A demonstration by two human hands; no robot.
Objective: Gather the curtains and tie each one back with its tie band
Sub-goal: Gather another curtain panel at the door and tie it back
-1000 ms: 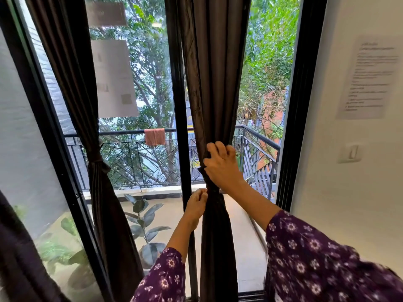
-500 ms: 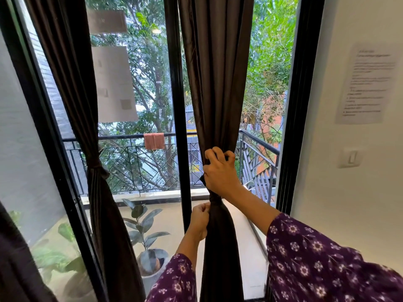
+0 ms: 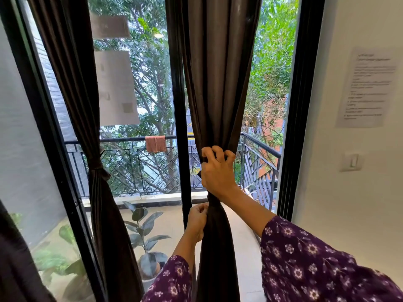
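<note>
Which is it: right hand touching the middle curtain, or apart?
Touching. The head view shows the right hand, fingers curled into the gathered middle curtain.

1. The plain dark brown fabric curtain in the middle [image 3: 218, 83] and the tied dark brown fabric curtain on the left [image 3: 74, 83] are the same shade.
2. The deep purple cloth sleeves [image 3: 316, 269] are scattered with small white flowers.
3. The small rusty-orange cloth [image 3: 155, 143] is plain.
4. The black metal window frame [image 3: 179, 105] and the black metal balcony railing [image 3: 122, 139], patterned with a diagonal lattice, match.
5. The smooth off-white wall [image 3: 349, 203] is plain; the potted plant's broad leaves [image 3: 139, 214] are dark green.

Sleeves [image 3: 316, 264] deep purple; small white flowers printed.
</note>
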